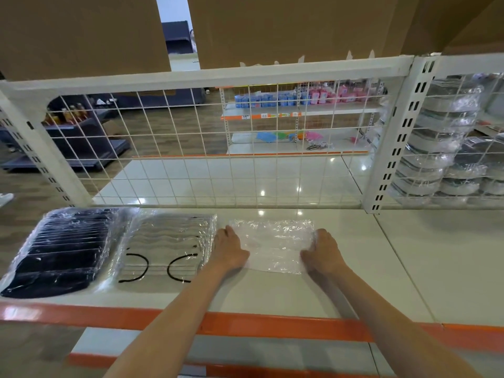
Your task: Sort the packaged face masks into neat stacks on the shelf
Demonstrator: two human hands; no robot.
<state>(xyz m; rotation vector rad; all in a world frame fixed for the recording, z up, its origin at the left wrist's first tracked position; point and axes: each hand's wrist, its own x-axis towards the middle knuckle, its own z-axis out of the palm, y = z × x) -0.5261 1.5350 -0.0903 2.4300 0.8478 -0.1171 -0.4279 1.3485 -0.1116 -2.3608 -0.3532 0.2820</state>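
The clear-wrapped stack of white face masks [276, 245] is bracketed on the white shelf [381, 268], right of the white-mask pile with black ear loops [166, 246] and the black-mask pile [62, 252]. The left hand [230, 248] and right hand [321, 253] are laid flat against its sides, grip spread, nothing pinched. Edges should be squared with even inward pressure, then lined up with the neighbours.

A: What's on the white metal shelf [272, 293]?

B: Three stacks in clear plastic: black masks [62, 252] far left, white masks with black ear loops [166, 246] beside them, plain white masks [275, 245] to the right.

A: And the hands?

B: Left hand [229, 248] and right hand [321, 252] press that last stack's sides, before a white wire grid [207, 148].
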